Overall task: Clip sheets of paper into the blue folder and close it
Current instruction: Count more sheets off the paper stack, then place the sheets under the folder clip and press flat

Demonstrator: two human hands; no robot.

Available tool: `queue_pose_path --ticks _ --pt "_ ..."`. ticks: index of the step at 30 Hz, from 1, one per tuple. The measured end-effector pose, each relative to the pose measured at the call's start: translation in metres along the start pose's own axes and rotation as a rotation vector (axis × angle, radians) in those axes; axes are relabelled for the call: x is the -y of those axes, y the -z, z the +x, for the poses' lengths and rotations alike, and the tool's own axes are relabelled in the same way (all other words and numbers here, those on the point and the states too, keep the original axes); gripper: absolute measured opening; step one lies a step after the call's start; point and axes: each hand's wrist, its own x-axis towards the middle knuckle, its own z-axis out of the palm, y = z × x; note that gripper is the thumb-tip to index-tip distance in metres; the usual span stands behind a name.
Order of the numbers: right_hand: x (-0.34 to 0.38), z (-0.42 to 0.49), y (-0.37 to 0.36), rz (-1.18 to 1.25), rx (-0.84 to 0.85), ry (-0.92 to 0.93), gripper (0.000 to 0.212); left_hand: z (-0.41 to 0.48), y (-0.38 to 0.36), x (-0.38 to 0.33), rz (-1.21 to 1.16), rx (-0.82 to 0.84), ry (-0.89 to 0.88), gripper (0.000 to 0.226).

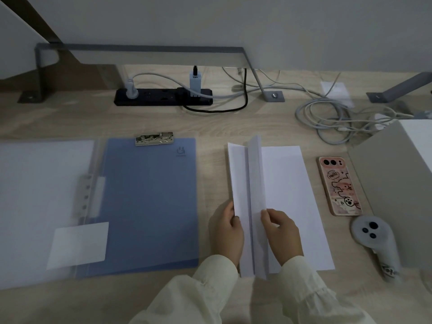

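Both hands pinch the sheets (287, 195) by their near edge: left hand (228, 232), right hand (281, 235); thin, floppy, likely slippery; blue folder (149, 202) lies open.

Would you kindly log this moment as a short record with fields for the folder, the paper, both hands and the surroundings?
folder: blue folder lies open on the table, metal clip at its far edge, no paper under it.
paper: sheets of paper right of it, left part lifted.
left hand: grips the sheets' left edge.
right hand: pinches a lifted sheet.
nearby: phone and controller right of the paper; power strip at the back.
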Motion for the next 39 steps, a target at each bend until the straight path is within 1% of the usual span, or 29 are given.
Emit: queue_pose_path --ticks 2,3,4,6,7,8,10,13,15,17,19,21,22,23,25,26,29,30,32,34,37,39 --pt "0.001 -0.001 0.001 -0.005 0.008 0.000 0.025 -0.002 0.002 -0.006 0.001 -0.024 -0.021 0.042" --pt "0.001 -0.002 0.001 -0.001 0.016 0.005 0.022 -0.004 0.002 -0.010 -0.013 0.023 -0.018 0.042" --pt "0.002 -0.002 0.001 0.000 0.025 0.019 0.019 -0.006 0.002 -0.017 -0.043 0.115 0.002 0.042" --pt "0.003 -0.003 0.001 -0.012 0.045 0.045 0.013 -0.007 -0.001 -0.030 -0.134 0.321 0.109 0.045" --pt "0.003 -0.004 0.001 -0.023 0.054 0.048 0.014 -0.005 -0.003 -0.035 -0.146 0.358 0.169 0.047" --pt "0.003 -0.004 0.001 -0.035 0.062 0.046 0.018 -0.002 -0.005 -0.036 -0.124 0.359 0.216 0.049" --pt "0.000 -0.006 0.002 -0.046 0.082 0.036 0.022 0.001 -0.004 -0.036 0.001 0.300 0.265 0.049" --pt "0.001 -0.009 0.010 -0.003 0.114 0.038 0.018 0.004 0.002 -0.028 0.174 0.190 0.164 0.038" --pt "0.004 -0.008 0.020 0.010 0.092 0.051 0.022 0.002 0.009 -0.031 0.115 0.209 0.141 0.038" --pt "0.007 -0.003 0.032 -0.002 0.021 0.064 0.031 0.002 0.020 -0.039 -0.057 0.249 0.119 0.033" --pt "0.012 0.005 0.043 -0.020 -0.067 0.025 0.043 0.000 0.037 -0.045 -0.181 0.269 0.086 0.028" --pt "0.019 0.012 0.049 -0.003 -0.112 -0.028 0.055 -0.001 0.057 -0.044 -0.196 0.286 0.083 0.029" --pt "0.025 0.015 0.050 0.042 -0.104 -0.059 0.058 -0.001 0.068 -0.041 -0.187 0.284 0.087 0.032" --pt "0.032 0.017 0.049 0.111 -0.078 -0.104 0.057 0.000 0.078 -0.036 -0.187 0.267 0.085 0.033" --pt "0.045 0.018 0.038 0.228 0.015 -0.155 0.041 0.000 0.103 -0.029 -0.230 0.209 0.077 0.031" --pt "0.052 0.017 0.030 0.232 0.052 -0.145 0.031 0.000 0.115 -0.024 -0.256 0.167 0.077 0.031" --pt "0.070 0.012 -0.007 0.205 0.111 -0.094 0.018 -0.001 0.152 -0.006 -0.287 0.029 0.139 0.035" --pt "0.075 0.010 -0.022 0.192 0.134 -0.084 0.014 -0.001 0.163 0.002 -0.273 -0.022 0.167 0.042" --pt "0.084 0.006 -0.050 0.180 0.178 -0.059 0.015 0.002 0.183 0.016 -0.245 -0.104 0.201 0.050" --pt "0.091 0.003 -0.074 0.160 0.212 -0.034 0.016 0.006 0.199 0.027 -0.225 -0.152 0.187 0.043" --pt "0.094 0.003 -0.101 0.106 0.251 -0.055 0.012 0.016 0.221 0.045 -0.186 -0.128 0.227 0.036" --pt "0.090 0.004 -0.113 0.051 0.271 -0.087 0.017 0.026 0.231 0.058 -0.120 -0.083 0.277 0.029"
